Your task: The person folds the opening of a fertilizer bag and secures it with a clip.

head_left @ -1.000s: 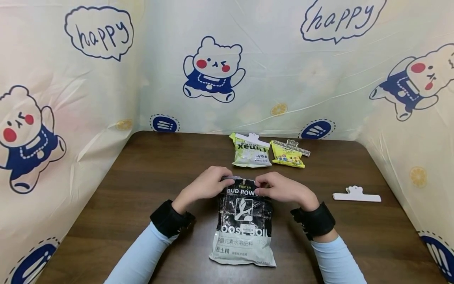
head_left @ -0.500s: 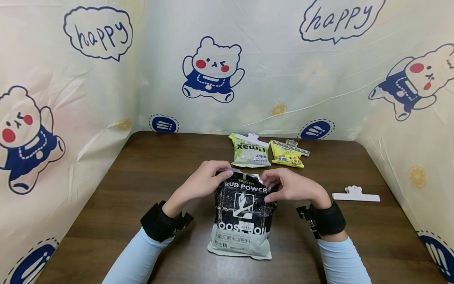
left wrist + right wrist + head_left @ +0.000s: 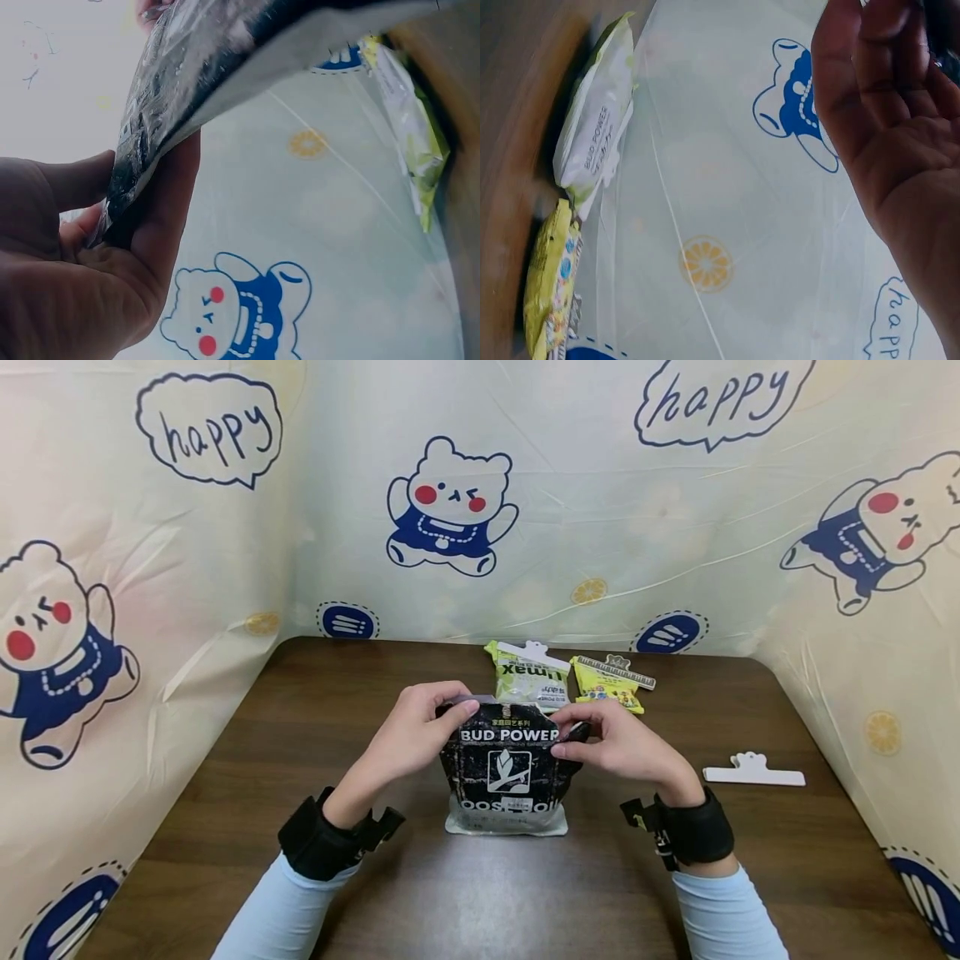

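Observation:
A black and silver-grey bag (image 3: 510,777) printed BUD POWER stands tilted up in the middle of the table, its grey bottom edge at the tabletop. My left hand (image 3: 418,727) pinches its upper left corner, thumb in front and fingers behind, as the left wrist view shows of the bag (image 3: 187,75). At the upper right corner, my right hand (image 3: 618,745) pinches the bag's edge between thumb and fingers. In the right wrist view, the right hand (image 3: 900,112) shows its palm side, and the bag is mostly out of frame.
Behind the bag lie a green-white bag (image 3: 531,681) with a white clip and a yellow packet (image 3: 606,687) with a ruler-marked clip. A loose white sealing clip (image 3: 753,773) rests at right on the brown table (image 3: 247,793). A printed curtain (image 3: 585,485) surrounds the table's back and sides.
Both hands have lifted the bag's top, so it has gone from lying flat to tilted up. Its bottom edge has shifted away from the person. The right hand has moved outward to the bag's corner.

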Tool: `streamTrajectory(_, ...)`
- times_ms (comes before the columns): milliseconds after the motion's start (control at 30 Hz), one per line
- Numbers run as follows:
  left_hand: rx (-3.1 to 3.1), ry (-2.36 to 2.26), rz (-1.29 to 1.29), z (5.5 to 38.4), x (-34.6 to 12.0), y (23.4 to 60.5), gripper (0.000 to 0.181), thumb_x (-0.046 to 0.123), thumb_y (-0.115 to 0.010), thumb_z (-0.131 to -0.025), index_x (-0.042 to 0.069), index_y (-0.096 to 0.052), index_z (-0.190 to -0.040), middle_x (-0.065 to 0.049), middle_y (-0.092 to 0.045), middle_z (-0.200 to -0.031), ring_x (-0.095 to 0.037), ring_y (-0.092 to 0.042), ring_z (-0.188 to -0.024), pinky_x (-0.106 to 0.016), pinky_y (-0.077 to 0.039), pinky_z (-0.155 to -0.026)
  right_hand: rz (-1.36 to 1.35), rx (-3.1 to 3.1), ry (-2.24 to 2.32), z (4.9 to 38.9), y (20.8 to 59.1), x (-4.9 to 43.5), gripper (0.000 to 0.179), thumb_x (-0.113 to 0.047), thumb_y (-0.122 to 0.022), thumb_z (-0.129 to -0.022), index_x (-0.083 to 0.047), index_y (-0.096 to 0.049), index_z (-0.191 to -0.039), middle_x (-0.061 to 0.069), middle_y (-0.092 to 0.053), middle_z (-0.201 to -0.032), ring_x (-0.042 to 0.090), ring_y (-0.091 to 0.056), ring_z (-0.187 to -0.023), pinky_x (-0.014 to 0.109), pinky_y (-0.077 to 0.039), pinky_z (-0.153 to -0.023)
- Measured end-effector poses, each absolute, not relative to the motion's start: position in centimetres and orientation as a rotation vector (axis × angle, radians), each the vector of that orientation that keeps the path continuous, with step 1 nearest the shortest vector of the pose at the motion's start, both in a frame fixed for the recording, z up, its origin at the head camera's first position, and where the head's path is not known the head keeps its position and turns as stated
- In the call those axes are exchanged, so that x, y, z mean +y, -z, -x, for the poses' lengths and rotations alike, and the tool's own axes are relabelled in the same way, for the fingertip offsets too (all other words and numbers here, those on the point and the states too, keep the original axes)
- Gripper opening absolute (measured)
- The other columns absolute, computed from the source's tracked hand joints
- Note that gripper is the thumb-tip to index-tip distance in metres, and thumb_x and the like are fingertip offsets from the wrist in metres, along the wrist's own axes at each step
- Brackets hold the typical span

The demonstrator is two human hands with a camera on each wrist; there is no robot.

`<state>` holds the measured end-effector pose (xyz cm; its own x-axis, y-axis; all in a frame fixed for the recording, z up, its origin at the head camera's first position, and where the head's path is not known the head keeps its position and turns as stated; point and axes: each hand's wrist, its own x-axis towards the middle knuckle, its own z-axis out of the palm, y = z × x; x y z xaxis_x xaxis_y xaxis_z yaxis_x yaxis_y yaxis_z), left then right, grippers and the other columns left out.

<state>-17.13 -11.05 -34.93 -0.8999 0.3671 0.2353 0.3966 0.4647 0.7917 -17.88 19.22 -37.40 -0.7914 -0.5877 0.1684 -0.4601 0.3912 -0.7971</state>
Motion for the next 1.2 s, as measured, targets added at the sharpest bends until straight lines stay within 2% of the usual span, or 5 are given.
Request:
streamTrajectory(200, -2.66, 1.437, 0.622, 16.6, -10.8, 34.6, 0.016, 0.016, -0.064, -0.105, 0.013, -0.075, -0.094, -0.005, -0.07, -0.085, -0.022, -0.059, -0.082, -0.042, -0.049, -0.079, 0.999, 2.495, 1.425, 18.0, 37.7, 18.8, 0.005, -0.007, -0.073, -0.098, -0.011, -0.076, -0.099, 0.001, -0.056, -0.078, 0.009, -0.037, -0.053, 0.027, -0.035, -0.054)
streamTrajectory(400, -2.701, 1.425, 0.521, 16.5, -10.8, 34.4, 0.015, 0.018, -0.065, -0.104, 0.013, -0.076, -0.095, -0.005, -0.075, -0.09, -0.023, -0.062, -0.086, -0.042, -0.05, -0.081, 0.991, 2.448, 1.429, 18.1, 37.7, 18.2, 0.014, -0.01, -0.063, -0.105, -0.011, -0.069, -0.093, -0.003, -0.036, -0.068, 0.01, -0.028, -0.054, 0.03, -0.03, -0.056)
streamTrajectory(533, -2.721, 1.418, 0.47, 16.3, -10.8, 34.2, 0.015, 0.019, -0.066, -0.103, 0.015, -0.078, -0.097, -0.004, -0.078, -0.095, -0.022, -0.064, -0.09, -0.042, -0.051, -0.083, 0.882, 2.458, 1.43, 17.8, 37.1, 17.7, 0.02, -0.014, -0.059, -0.108, -0.01, -0.068, -0.09, -0.001, -0.036, -0.071, 0.014, -0.033, -0.062, 0.033, -0.032, -0.066)
streamTrajectory(833, -2.739, 1.419, 0.484, 16.2, -10.7, 33.9, 0.014, 0.019, -0.067, -0.1, 0.014, -0.081, -0.098, -0.005, -0.081, -0.097, -0.021, -0.07, -0.095, -0.045, -0.056, -0.085, 0.637, 2.492, 1.501, 17.1, 36.5, 16.5, 0.015, -0.009, -0.064, -0.103, 0.0, -0.076, -0.101, 0.009, -0.06, -0.09, 0.021, -0.046, -0.075, 0.037, -0.038, -0.072)
streamTrajectory(1200, -2.441, 0.823, 0.918, 15.1, -9.9, 34.2, 0.018, 0.021, -0.082, -0.092, 0.012, -0.078, -0.107, -0.008, -0.068, -0.115, -0.029, -0.058, -0.113, -0.054, -0.049, -0.095, 0.601, 2.461, 1.504, 17.1, 36.7, 15.9, 0.015, -0.008, -0.066, -0.102, 0.003, -0.076, -0.1, 0.006, -0.055, -0.085, 0.021, -0.046, -0.076, 0.035, -0.037, -0.072)
